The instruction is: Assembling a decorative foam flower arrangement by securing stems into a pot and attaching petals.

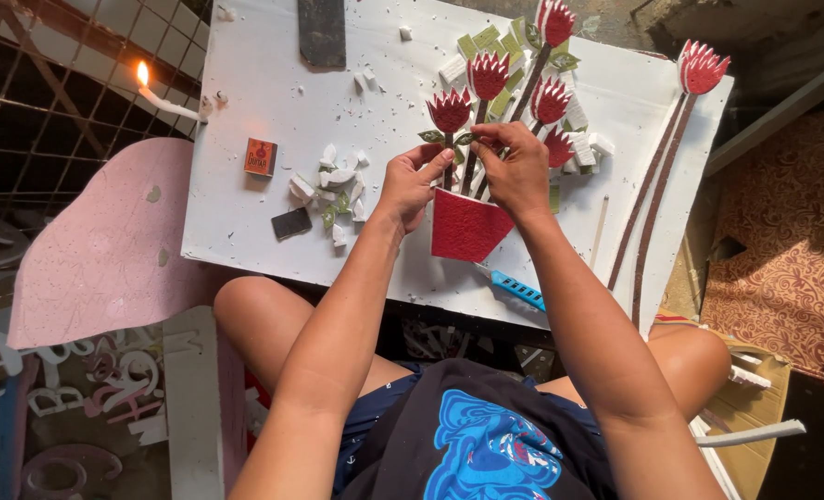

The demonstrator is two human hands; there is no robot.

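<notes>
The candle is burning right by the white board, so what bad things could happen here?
The lit candle lies at the edge of the white foam board, among loose white scraps; its flame might scorch or light them. The blue craft knife lies at the near edge, just below the right hand, and could nick an arm. Both hands, the left hand too, pinch thin stems above the red pot, which might snap.

Head camera looks steeply down, close over the white board [264, 102].
</notes>
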